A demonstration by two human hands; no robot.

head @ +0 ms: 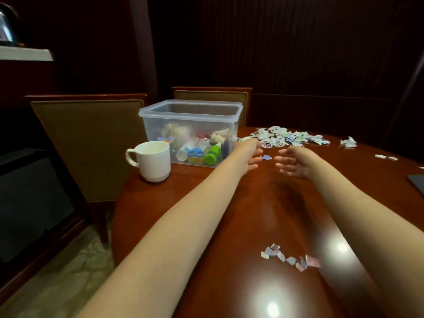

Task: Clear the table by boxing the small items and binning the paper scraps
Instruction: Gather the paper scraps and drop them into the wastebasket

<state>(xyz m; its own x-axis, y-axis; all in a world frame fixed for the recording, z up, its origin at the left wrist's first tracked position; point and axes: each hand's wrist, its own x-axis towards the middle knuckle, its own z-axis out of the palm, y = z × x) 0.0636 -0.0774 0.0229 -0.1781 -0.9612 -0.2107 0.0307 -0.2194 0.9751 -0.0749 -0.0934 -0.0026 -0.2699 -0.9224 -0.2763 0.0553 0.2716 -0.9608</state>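
The desk [206, 203] is holding what is left of the job, and the step in hand looks to be gathering the paper scraps. Both arms are reaching across it toward the big pile [286, 136] at the far edge, just right of the box [188, 115]. The left hand [251, 158] and right hand [291, 162] are hovering with palms facing each other, fingers loosely spread and gripping nothing. A lone scrap [266, 157] is lying between them.

To do this well, both hands should be going down beyond the pile and raking it toward the body as one heap. The palm edges should be pressing on the glossy wood so thin bits are not slipping under. A slow sweep seems wise, since light paper is likely to be sliding off the rim. No bin is showing, so I cannot tell where the heap should go.

The box is clear plastic and lidless, standing at the desk's far left with small coloured items lying in its bottom. The pile is looking like torn printed paper, white with blue and pink. A smaller cluster [290, 258] is lying near the body, well apart from the pile, and a few strays [348, 142] are lying off to the right.
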